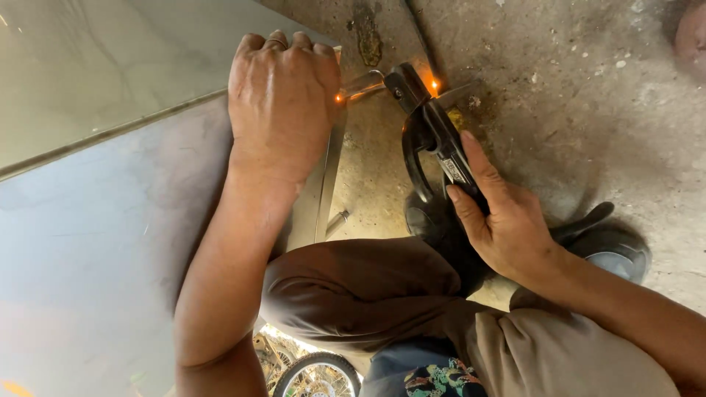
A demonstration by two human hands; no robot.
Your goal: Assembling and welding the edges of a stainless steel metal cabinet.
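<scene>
Broadly, the grey sheet-metal panel (95, 242) filled the left half of the view, lying flat on the rough concrete floor (588, 110), with a paler sheet (110, 66) overlapping its upper part. Along the panel's right edge ran a narrow metal angle strip (321, 192), its long axis going from near the person's bent knee (353, 287) up and away toward the top of the frame.

The left hand (283, 110) lay palm down over the far end of that strip, fingers (279, 40) curled close together over the edge and pressing it against the panel. The right hand (507, 228) was wrapped around the handle of a black welding electrode holder (434, 140), thumb laid along its top; the holder angled up and to the left from the palm.

From its jaws a thin electrode rod (364, 82) reached leftward to the strip's end, where a small orange glow (339, 96) sat just beside the left hand's little-finger side. A second spark (434, 87) showed beside the holder's head. So the joint lay left of the right hand and touching-close to the left one.
</scene>
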